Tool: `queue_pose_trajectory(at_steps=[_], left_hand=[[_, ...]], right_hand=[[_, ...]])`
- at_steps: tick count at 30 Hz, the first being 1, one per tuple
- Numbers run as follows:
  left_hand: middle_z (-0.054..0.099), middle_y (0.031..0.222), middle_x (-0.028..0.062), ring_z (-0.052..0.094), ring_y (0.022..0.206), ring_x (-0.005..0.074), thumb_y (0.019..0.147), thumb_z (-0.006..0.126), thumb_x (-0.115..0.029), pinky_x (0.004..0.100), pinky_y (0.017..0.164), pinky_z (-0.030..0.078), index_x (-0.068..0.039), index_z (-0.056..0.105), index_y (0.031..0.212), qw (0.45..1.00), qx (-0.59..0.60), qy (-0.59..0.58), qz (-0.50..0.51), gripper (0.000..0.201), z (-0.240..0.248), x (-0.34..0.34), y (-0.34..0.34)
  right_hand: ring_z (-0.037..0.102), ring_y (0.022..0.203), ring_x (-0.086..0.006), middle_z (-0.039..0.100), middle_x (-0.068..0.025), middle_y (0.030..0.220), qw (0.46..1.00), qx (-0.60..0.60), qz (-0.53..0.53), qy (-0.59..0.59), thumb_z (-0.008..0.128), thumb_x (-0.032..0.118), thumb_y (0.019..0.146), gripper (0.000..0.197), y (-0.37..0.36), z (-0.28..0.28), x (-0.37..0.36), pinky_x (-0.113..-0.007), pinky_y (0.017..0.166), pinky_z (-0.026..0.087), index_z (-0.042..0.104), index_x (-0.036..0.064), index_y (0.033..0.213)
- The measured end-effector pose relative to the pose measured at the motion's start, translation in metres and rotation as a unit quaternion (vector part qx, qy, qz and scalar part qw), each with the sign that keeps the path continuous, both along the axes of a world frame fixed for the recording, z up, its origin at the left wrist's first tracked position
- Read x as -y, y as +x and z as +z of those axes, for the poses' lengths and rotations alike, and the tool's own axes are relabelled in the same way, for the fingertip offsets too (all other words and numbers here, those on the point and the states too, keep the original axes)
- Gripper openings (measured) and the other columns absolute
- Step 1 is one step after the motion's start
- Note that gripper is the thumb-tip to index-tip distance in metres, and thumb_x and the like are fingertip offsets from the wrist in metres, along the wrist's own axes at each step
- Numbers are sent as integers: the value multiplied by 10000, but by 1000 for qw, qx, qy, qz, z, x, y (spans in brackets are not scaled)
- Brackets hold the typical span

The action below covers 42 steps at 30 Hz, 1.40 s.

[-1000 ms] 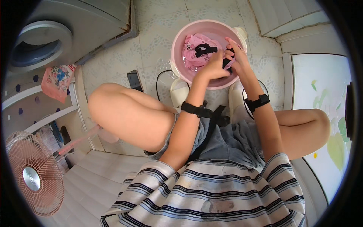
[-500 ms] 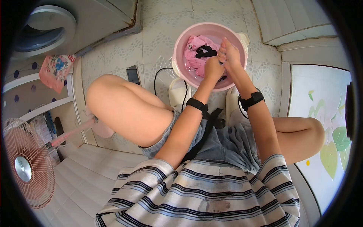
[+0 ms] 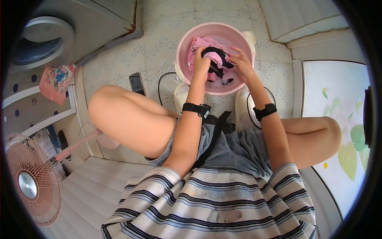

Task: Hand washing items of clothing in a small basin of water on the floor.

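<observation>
A pink basin (image 3: 184, 44) holds water and wet laundry. Lifted inside it is a black-trimmed garment (image 3: 217, 53), black and pink where it shows, with dark parts hanging toward the water. My left hand (image 3: 200, 63) is closed on its left edge. At the garment's right side is my right hand (image 3: 242, 65), fingers spread, the tips at or very near the black trim; whether they touch it is hard to tell. Pink cloth (image 3: 199, 42) lies behind in the basin. A small dark piece (image 3: 227, 81) shows in the water near the front.
A dark phone (image 3: 137, 83) lies on the tiled floor left of the basin. A black cable (image 3: 160, 85) runs by my pale slippers (image 3: 181, 93). To the left stand a front-loading washing machine (image 3: 43, 40) and a pink fan (image 3: 32, 179); a leaf-patterned white panel (image 3: 334, 103) is at right.
My hands were close together over the basin's right half with fists near each other. Now they are apart, the left moved leftward holding the garment up, the right opened.
</observation>
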<state>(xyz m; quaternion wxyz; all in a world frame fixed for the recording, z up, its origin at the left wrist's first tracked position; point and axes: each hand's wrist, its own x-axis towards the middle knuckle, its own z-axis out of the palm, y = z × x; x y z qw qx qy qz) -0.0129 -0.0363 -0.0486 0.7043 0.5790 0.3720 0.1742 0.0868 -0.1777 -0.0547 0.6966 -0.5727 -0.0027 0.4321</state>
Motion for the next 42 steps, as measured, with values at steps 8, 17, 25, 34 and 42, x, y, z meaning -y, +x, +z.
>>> queue_pose_trajectory(at_steps=[8, 17, 25, 34, 42], left_hand=[[571, 1172, 136, 513, 1074, 231, 599, 357, 126, 294, 930, 390, 0, 477, 915, 989, 108, -7, -98, 360, 41, 11, 9], [595, 842, 124, 584, 780, 212, 705, 357, 83, 294, 677, 487, 17, 555, 920, 970, 180, -152, -61, 300, 52, 13, 22], [512, 1161, 143, 510, 1056, 213, 706, 458, 25, 292, 891, 410, 15, 426, 1245, 977, 5, -28, -213, 540, 55, 12, 25], [535, 1102, 234, 530, 1052, 275, 554, 810, -373, 351, 899, 410, 111, 427, 1157, 961, -153, 228, -39, 862, 54, 29, 28], [518, 586, 5, 464, 509, 70, 770, 696, -184, 239, 476, 391, -46, 557, 710, 1000, 4, -2, -26, 205, 57, 25, 24]], right_hand=[[473, 1094, -248, 461, -145, 1225, 922, 253, 273, -104, 719, 143, 573, 824, -34, 27, -25, -345, 915, 405, 342, 38, 1298], [532, 1039, -315, 566, -153, 1082, 817, 562, -11, -128, 714, 147, 518, 680, -39, 29, -34, -474, 1050, 205, 502, 8, 1149], [634, 705, -200, 645, -152, 754, 948, 291, -57, -120, 684, 130, 624, 279, -29, 9, -32, -315, 624, 487, 609, -37, 834], [609, 773, -390, 612, -261, 794, 883, 412, -5, -226, 637, 234, 699, 282, -67, -22, -44, -462, 662, 476, 596, -16, 822], [617, 681, -356, 606, -227, 702, 872, 403, 55, -271, 653, 219, 636, 319, -55, -9, -46, -413, 620, 479, 573, -50, 788]])
